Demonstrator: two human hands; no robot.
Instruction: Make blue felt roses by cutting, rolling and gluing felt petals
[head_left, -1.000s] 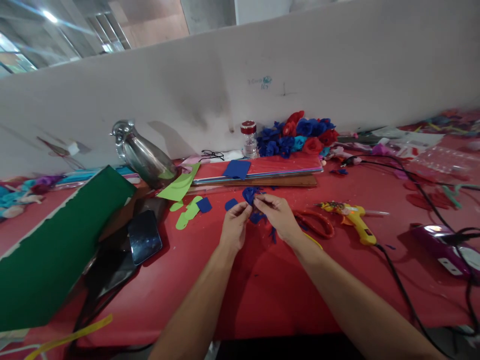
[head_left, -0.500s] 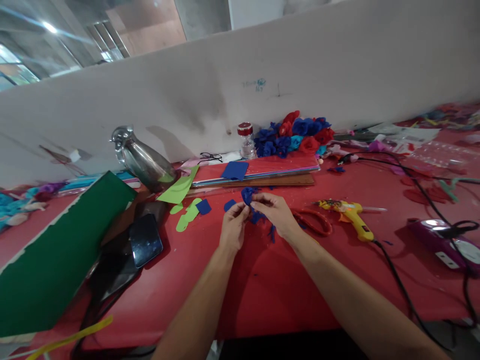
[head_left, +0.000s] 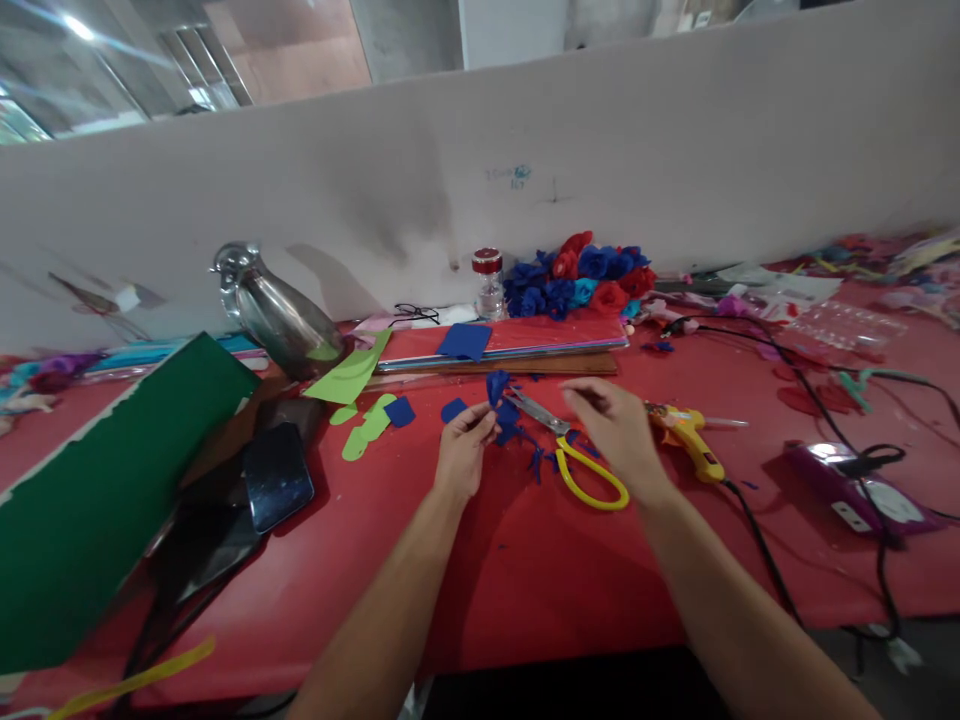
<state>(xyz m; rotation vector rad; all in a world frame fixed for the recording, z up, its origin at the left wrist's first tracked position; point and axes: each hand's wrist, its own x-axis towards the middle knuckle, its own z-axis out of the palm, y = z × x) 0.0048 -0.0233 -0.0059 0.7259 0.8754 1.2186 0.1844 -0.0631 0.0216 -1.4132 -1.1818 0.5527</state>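
Note:
My left hand [head_left: 463,445] is closed, with thumb and fingers pinching the base of a small blue paper flower [head_left: 496,385] held upright above the table. Away to the right, my right hand [head_left: 611,420] is empty, its fingers bent and slightly apart. Between the hands lie scissors [head_left: 559,428] with a yellow handle loop, blades pointing left and back. Blue paper scraps [head_left: 536,460] lie around the blades. A yellow glue gun [head_left: 694,435] rests just right of my right hand, which covers part of it.
Blue squares [head_left: 400,411] and green paper pieces [head_left: 367,430] lie left of my hands. Behind are stacked sheets [head_left: 555,335], a jar [head_left: 490,285], finished flowers [head_left: 577,275] and a metal jug [head_left: 281,310]. A phone [head_left: 277,478] is left; a purple power strip [head_left: 862,490] and cables are right.
My right hand has let go of the blue flower and moved right, uncovering the scissors' yellow handle. My left hand still holds the flower. The view has shifted slightly.

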